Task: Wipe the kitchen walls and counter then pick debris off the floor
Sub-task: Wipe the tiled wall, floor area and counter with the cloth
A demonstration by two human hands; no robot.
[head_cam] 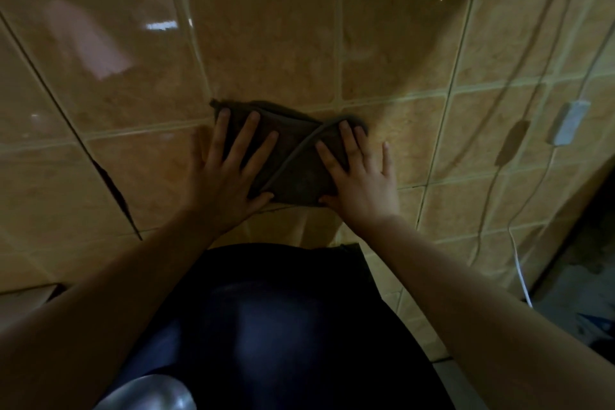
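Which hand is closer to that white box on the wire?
The right hand. It presses the cloth on the tiled wall, on the same side as the white box on the wire. The left hand presses the cloth's far side, farther away.

No readable text in view.

The tan wall tiles [273,43], the dark brown cloth [296,160] and the small white box [570,123] on the white cable [519,263] bear no letters, numbers, labels or brand marks that can be made out; the dim, soft picture shows only plain surfaces.
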